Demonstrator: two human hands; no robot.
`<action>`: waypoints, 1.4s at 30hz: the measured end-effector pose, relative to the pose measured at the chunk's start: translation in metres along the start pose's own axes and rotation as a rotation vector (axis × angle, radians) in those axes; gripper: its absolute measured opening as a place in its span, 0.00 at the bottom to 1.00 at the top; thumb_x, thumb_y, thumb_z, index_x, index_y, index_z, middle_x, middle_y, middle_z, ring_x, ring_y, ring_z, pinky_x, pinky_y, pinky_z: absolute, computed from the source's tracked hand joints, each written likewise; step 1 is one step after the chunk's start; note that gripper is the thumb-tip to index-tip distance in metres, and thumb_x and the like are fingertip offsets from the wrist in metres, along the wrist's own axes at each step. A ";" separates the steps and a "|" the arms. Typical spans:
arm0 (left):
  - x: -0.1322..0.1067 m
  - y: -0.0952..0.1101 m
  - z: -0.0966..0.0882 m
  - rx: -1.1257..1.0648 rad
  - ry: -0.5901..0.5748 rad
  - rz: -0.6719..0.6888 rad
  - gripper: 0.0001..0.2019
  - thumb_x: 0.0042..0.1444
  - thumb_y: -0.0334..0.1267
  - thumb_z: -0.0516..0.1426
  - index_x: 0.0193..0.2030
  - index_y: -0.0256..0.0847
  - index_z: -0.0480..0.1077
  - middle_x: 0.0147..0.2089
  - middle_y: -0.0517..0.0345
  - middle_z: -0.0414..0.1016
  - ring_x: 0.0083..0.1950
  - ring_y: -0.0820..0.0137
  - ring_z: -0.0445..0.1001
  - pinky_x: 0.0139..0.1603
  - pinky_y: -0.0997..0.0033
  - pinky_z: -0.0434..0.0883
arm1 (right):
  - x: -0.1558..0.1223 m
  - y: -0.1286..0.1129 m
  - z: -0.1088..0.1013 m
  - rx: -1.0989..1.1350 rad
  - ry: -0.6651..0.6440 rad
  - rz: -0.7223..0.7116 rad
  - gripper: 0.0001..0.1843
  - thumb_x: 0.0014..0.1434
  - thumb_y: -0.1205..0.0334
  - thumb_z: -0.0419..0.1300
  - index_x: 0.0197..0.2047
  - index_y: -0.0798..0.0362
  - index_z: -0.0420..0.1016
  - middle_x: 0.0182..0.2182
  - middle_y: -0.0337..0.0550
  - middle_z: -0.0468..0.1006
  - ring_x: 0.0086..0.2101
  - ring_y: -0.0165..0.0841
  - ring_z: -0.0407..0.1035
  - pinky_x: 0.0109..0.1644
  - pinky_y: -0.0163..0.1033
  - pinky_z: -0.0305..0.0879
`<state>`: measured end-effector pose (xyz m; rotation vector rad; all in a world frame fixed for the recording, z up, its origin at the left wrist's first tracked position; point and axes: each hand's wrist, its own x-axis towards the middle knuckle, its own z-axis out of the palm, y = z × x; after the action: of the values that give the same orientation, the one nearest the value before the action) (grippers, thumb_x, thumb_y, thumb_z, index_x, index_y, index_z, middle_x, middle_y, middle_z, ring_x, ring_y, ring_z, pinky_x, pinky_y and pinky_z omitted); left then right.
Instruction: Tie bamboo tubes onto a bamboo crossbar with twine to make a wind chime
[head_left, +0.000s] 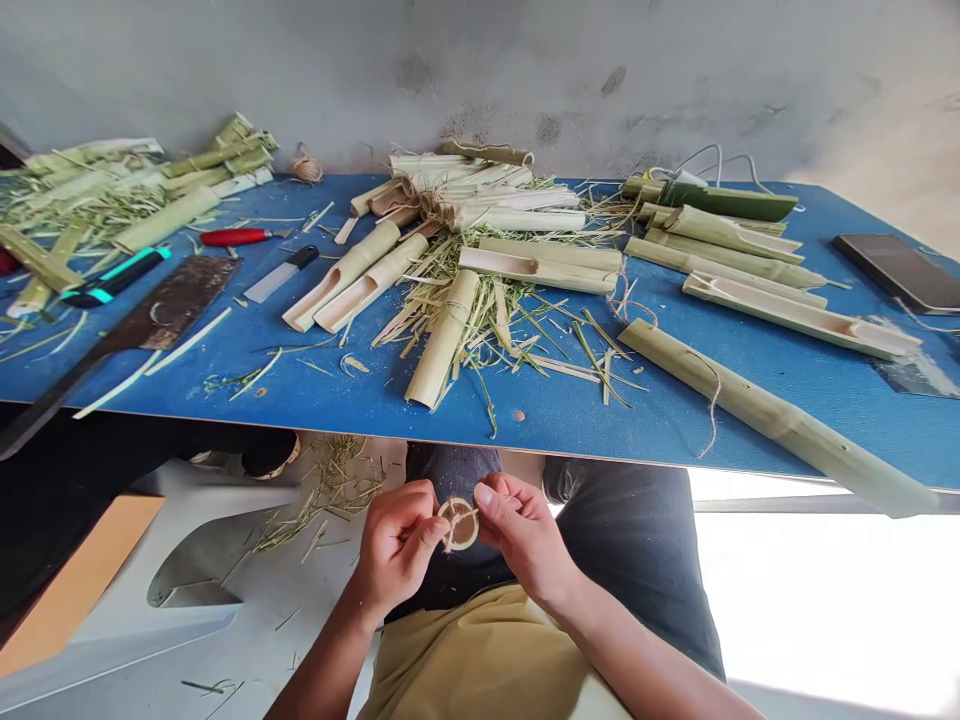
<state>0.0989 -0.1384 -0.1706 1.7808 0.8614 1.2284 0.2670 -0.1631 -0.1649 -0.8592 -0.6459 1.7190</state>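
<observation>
Below the table's front edge, my left hand (396,540) and my right hand (521,530) meet over my lap. Both pinch a small round bamboo ring (459,524) with a thin strand of twine across it. My left fingers are curled on its left side, my right thumb and forefinger press its right side. Above them the blue table (315,385) holds split bamboo halves (442,340) and green shavings.
A cleaver (161,315), a small knife (281,275), a red-handled tool (234,237) and a teal-and-black tool (112,280) lie at the left. Long bamboo pieces (772,415) lie at the right, near a phone (900,272). A white plastic stool (187,580) stands at my left.
</observation>
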 end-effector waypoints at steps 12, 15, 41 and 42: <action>-0.005 -0.014 0.024 -0.229 0.055 -0.220 0.32 0.73 0.60 0.50 0.21 0.42 0.52 0.23 0.60 0.56 0.28 0.70 0.58 0.29 0.67 0.59 | 0.007 0.007 -0.010 0.156 0.078 -0.031 0.39 0.58 0.41 0.75 0.24 0.50 0.49 0.21 0.27 0.48 0.24 0.24 0.42 0.29 0.33 0.48; -0.004 -0.021 0.029 -0.313 0.084 -0.244 0.32 0.73 0.63 0.46 0.23 0.44 0.47 0.24 0.62 0.52 0.27 0.71 0.56 0.27 0.68 0.60 | 0.007 0.007 -0.010 0.160 0.099 -0.026 0.38 0.58 0.42 0.75 0.24 0.50 0.49 0.21 0.27 0.49 0.24 0.24 0.42 0.29 0.33 0.49; 0.000 -0.042 0.024 0.299 0.182 0.316 0.18 0.74 0.36 0.50 0.28 0.45 0.58 0.20 0.61 0.62 0.23 0.68 0.59 0.27 0.63 0.55 | 0.039 0.021 0.003 -0.139 0.461 0.063 0.41 0.45 0.36 0.76 0.19 0.49 0.48 0.17 0.29 0.46 0.23 0.24 0.39 0.25 0.35 0.42; 0.000 -0.044 0.024 0.325 0.190 0.332 0.19 0.74 0.36 0.50 0.28 0.45 0.58 0.20 0.61 0.62 0.23 0.68 0.60 0.27 0.62 0.55 | 0.041 0.021 0.004 -0.145 0.487 0.058 0.39 0.45 0.38 0.77 0.20 0.49 0.50 0.18 0.30 0.48 0.24 0.25 0.40 0.26 0.35 0.45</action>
<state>0.1179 -0.1237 -0.2153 2.1570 0.9408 1.5602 0.2439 -0.1298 -0.1881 -1.3537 -0.4185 1.4449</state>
